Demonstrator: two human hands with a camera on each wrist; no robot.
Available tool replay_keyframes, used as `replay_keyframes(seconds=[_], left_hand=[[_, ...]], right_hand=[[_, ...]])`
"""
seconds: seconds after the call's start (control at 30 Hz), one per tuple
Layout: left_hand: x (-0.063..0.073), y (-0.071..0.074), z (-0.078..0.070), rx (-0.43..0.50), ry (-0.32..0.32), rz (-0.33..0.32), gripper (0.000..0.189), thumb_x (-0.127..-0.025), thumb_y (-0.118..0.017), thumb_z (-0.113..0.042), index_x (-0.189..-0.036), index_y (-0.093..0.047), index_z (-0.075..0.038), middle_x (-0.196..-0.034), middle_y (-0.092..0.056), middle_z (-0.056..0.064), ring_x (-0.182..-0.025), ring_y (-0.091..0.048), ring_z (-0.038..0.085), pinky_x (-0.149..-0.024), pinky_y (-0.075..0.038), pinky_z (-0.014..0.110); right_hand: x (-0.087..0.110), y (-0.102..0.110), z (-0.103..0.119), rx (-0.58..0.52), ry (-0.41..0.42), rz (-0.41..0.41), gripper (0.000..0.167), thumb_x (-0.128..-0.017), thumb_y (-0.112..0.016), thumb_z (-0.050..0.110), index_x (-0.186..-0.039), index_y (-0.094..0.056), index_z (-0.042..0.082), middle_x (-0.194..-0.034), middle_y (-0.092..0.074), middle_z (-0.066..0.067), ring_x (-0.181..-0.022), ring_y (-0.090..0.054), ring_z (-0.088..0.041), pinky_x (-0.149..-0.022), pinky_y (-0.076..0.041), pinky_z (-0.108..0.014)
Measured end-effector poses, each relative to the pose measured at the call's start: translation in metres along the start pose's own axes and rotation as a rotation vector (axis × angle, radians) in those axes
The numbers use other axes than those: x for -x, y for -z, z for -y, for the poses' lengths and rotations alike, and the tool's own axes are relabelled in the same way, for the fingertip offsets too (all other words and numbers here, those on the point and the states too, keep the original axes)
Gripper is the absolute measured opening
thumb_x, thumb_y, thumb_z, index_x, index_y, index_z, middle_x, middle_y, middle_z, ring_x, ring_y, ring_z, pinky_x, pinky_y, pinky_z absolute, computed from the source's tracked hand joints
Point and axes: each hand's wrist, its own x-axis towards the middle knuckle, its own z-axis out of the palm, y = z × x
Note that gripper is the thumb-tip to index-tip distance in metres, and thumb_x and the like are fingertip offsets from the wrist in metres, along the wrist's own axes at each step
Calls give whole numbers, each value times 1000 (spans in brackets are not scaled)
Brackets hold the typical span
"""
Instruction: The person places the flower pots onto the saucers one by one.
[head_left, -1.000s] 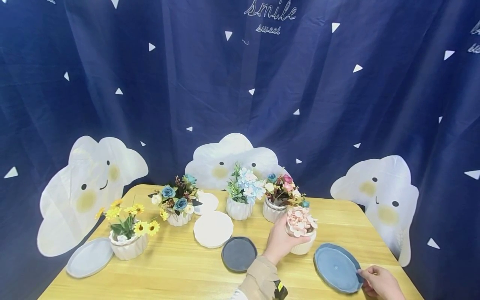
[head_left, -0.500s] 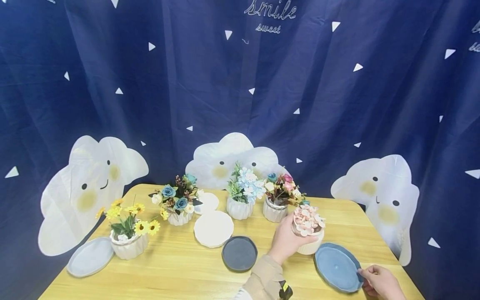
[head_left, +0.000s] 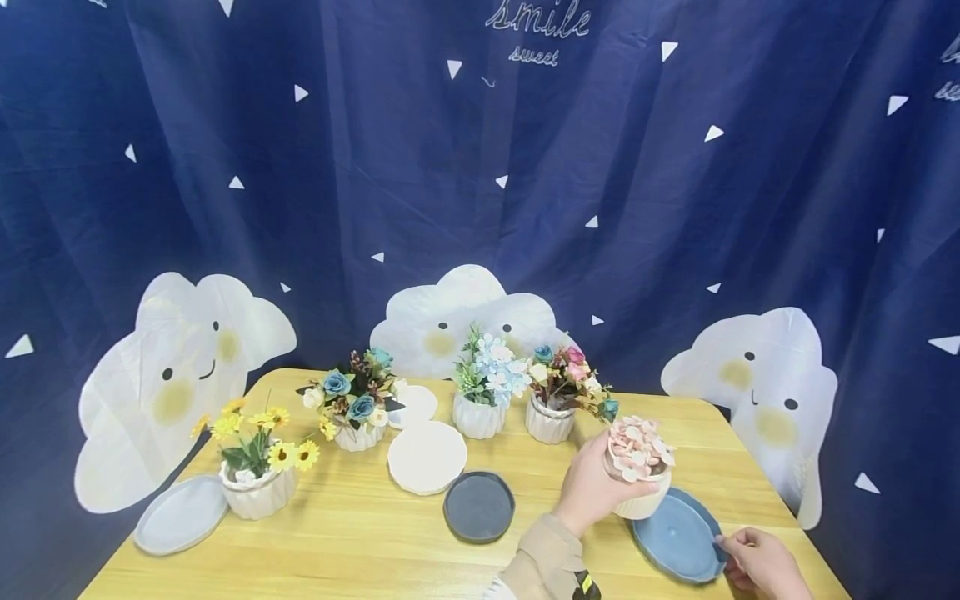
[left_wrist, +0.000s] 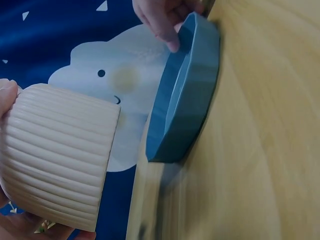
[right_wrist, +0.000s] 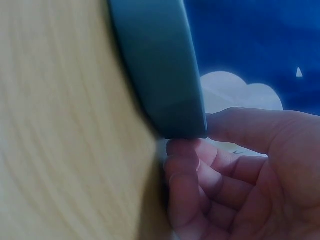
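My left hand (head_left: 592, 486) grips a ribbed cream flower pot (left_wrist: 60, 155) with pale pink flowers (head_left: 639, 450). In the left wrist view the pot hangs clear of the table, its base facing the wood. It overlaps the left rim of a blue saucer (head_left: 678, 537) in the head view. At the saucer's right edge my right hand (head_left: 763, 562) pinches the rim, thumb over the top and curled fingers against the outer wall (right_wrist: 155, 65). The saucer lies flat on the table.
A black saucer (head_left: 479, 507) and a white saucer (head_left: 427, 457) lie left of the left arm. Potted flowers stand behind: pink roses (head_left: 551, 421), light blue blooms (head_left: 480, 417), blue roses (head_left: 360, 435). Yellow daisies (head_left: 258, 493) stand beside a grey saucer (head_left: 182, 515) at the left.
My left hand has carried the pink-flowered pot to the right, from beside the blue saucer to over its left rim. The right hand and the saucer have stayed put.
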Motion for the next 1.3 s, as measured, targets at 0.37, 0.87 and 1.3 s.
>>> replay_keyframes(seconds=[0.37, 0.87, 1.3], left_hand=[[8, -15, -10, -36, -9, 21, 84, -60, -90, -48, -134, -52, -39, -125, -61, -15, -113, -57, 4, -96, -48, 25], [16, -37, -15, -50, -21, 36, 80, -59, -91, -47, -130, -54, -39, -120, -61, -19, -109, -57, 1, -93, -48, 20], [22, -51, -13, -80, -49, 57, 80, -61, -91, -44, -131, -54, -36, -121, -62, -17, -110, -57, 3, -92, -48, 19]], right_hand=[[0, -2, -1, -18, 26, -11, 23, -91, -56, 17, -79, -55, -3, -67, -60, -3, -62, -58, -14, -57, -56, -29], [1, -1, 0, -7, 27, -20, 22, -91, -56, 16, -79, -57, -3, -66, -60, -2, -62, -58, -14, -57, -56, -29], [-2, -2, -3, -7, 34, -17, 23, -91, -56, 17, -80, -56, -3, -67, -60, -2, -62, -58, -14, -57, -56, -29]])
